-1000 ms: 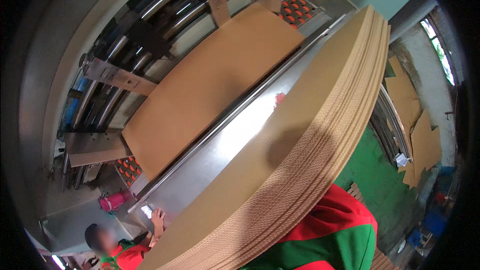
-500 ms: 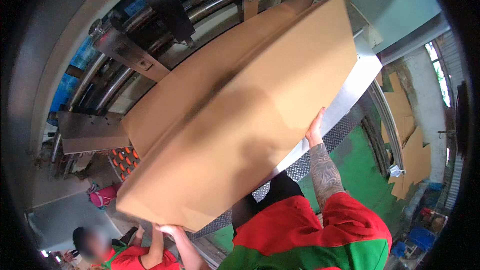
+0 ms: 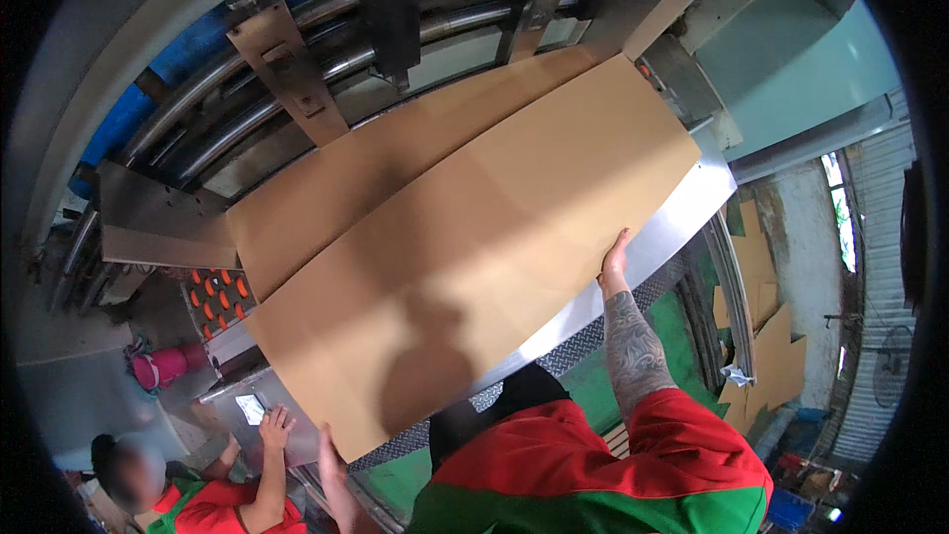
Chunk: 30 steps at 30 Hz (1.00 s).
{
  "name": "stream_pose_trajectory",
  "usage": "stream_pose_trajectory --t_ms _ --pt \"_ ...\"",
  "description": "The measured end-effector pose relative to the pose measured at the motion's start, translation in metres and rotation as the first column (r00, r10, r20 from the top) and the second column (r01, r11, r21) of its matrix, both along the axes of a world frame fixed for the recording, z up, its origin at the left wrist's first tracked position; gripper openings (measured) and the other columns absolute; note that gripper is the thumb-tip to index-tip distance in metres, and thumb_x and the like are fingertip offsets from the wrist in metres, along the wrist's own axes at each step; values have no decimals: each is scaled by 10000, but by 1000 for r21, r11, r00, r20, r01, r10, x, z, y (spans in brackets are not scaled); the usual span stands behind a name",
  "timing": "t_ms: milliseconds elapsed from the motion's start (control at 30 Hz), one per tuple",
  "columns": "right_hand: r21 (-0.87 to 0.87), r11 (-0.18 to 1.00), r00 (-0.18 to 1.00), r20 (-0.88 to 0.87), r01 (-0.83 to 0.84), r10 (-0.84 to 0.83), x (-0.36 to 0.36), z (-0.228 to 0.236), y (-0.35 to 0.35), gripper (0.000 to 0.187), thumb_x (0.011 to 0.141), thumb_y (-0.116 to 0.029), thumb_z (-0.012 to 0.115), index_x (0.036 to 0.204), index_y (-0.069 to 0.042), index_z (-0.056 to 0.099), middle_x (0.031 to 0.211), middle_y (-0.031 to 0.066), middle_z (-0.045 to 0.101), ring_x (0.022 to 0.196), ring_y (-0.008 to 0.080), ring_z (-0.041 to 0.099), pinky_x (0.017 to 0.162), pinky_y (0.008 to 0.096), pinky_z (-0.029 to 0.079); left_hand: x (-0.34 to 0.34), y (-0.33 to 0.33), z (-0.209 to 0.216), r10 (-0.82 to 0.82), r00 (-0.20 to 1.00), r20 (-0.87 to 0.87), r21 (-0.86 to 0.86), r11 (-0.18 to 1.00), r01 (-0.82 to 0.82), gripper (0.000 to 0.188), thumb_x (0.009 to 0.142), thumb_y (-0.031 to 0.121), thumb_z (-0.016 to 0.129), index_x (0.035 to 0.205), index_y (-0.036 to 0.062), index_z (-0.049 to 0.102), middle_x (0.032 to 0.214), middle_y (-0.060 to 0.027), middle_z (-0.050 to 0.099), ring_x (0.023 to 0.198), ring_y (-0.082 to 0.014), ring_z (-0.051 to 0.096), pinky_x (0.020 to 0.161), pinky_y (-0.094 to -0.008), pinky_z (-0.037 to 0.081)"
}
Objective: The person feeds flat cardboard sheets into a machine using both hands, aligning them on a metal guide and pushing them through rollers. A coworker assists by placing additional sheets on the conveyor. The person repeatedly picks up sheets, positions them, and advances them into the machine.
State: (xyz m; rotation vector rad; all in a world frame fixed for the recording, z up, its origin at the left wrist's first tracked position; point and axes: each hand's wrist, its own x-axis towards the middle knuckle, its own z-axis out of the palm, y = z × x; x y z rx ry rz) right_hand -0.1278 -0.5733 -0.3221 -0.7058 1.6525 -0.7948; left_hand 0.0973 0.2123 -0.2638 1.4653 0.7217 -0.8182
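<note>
- Bright metal table (image 3: 692,193); green floor (image 3: 583,373).
- Brown cardboard (image 3: 514,213) over table: broad, plain, part-shadowed.
- Right hand (image 3: 614,262) at its near edge, left hand (image 3: 334,465) at corner; can't tell if gripping.

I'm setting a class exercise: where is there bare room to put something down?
A strip of shiny silver metal tabletop is bare, bordered by the front flat brown cardboard sheet and the person's right hand. That sheet's upper face is bare too, partly shadowed. Crowded: its lower left corner, with the person's left hand and a co-worker's hand.
</note>
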Motion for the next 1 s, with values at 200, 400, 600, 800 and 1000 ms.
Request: stream_pose_trajectory --t_ms 200,400,600,800,1000 --pt "16 999 995 94 -43 41 2 4 -8 1176 1026 -896 439 1656 97 426 1616 221 604 1394 389 660 1116 467 570 -86 -4 10 212 931 -299 -592 724 -355 589 1116 624 616 1426 124 628 1087 -45 752 920 -209 724 942 -436 640" --pt "181 942 956 -18 -284 292 11 18 -20 1065 1017 -944 316 1657 -108 475 1504 169 683 1259 358 734 989 544 627 -67 -62 -4 508 856 93 -390 810 -438 607 1142 571 600 1557 129 573 1430 -87 728 1219 -227 730 1018 -441 631" --pt "255 809 842 50 -530 537 48 24 -45 920 1018 -945 332 1454 -198 646 1082 51 806 835 197 759 725 408 631 34 -61 -8 429 898 98 -117 901 -418 682 1122 603 618 1565 87 562 1476 -110 669 1302 -246 686 1121 -438 622" --pt "119 699 694 320 -705 645 125 33 -63 817 1070 -865 374 1556 -233 555 1282 22 766 823 173 747 609 301 578 180 -81 -33 413 903 118 -165 905 -393 663 1103 622 636 1500 91 615 1400 -85 695 1206 -259 717 1083 -479 651" --pt "115 644 643 311 -756 699 175 3 -79 729 1139 -757 360 1628 -237 510 1381 -9 732 1042 174 742 765 304 612 259 -98 -78 411 905 114 -233 896 -377 596 1124 593 599 1525 152 606 1432 -46 725 1301 -247 713 1067 -442 663"
